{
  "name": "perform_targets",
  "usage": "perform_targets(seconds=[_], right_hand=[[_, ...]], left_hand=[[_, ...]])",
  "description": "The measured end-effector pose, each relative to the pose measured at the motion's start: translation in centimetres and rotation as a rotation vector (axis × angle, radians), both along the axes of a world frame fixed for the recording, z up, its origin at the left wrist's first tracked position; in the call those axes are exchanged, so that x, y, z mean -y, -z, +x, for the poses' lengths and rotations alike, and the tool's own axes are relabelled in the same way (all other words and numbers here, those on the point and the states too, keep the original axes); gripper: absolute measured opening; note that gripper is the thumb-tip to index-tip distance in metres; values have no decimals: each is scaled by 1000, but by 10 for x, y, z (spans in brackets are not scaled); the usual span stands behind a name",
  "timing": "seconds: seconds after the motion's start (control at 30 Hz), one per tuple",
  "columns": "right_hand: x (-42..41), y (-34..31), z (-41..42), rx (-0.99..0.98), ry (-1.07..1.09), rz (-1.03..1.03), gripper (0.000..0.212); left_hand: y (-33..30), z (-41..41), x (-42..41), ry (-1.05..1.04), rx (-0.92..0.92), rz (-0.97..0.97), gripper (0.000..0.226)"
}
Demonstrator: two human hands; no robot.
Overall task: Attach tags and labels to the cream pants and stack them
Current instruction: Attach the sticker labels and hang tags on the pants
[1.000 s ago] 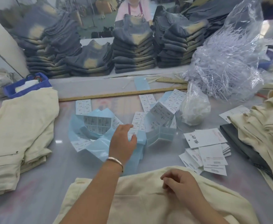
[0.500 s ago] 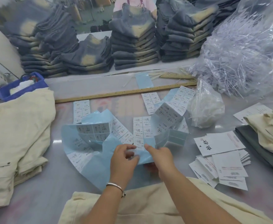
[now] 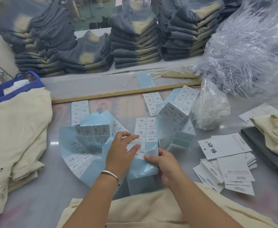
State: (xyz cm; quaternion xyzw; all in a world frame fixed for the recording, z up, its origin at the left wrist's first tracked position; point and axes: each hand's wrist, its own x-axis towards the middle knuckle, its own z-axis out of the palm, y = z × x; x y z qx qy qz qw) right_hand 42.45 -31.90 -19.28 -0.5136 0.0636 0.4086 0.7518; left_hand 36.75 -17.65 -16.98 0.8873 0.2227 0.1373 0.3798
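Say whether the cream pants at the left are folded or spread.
Folded: the cream pants lie doubled in layers, stacked edges showing along their near side.

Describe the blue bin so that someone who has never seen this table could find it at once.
Start at the long wooden ruler lying across the table and follow it to its left end. Just beyond, behind the folded cream pants, sits the blue bin. It is the only rigid, deep-blue container; the other blue things are pale, flat label sheets.

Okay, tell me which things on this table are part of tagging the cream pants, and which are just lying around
Part of the job: label sheet held by left hand and right hand; cream pants; hang tags.
Lying about: wooden ruler; blue bin; grey jeans stacks.
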Motion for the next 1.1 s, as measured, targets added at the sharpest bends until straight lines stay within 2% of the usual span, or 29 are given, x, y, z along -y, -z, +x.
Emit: perform_targets(seconds=[0.07,0.13,0.27,0.4,0.6,0.77,0.93,1.1], right_hand=[[1,0,1,44,-1,-10,40],[1,1,3,39,-16,13,43],[-1,0,7,-46,-25,58,25],[-4,0,9,-46,-16,69,22],[0,0,18,34,-112,21,27],[2,-1,25,142,-199,-29,28],[0,-6,27,170,-185,-38,15],[-7,-11,27,164,-100,-123,27]], left_hand=[[0,5,-3,20,-93,-65,24],[-1,6,-3,24,-101,-171,20],[-2,7,-2,67,-67,-218,20],[-1,8,-2,111,-43,-113,21],[-8,14,-9,190,-24,173,14],[-18,22,-11,260,-63,239,7],[-16,20,-5,210,73,270,8],[-14,17,-2,187,133,366,7]])
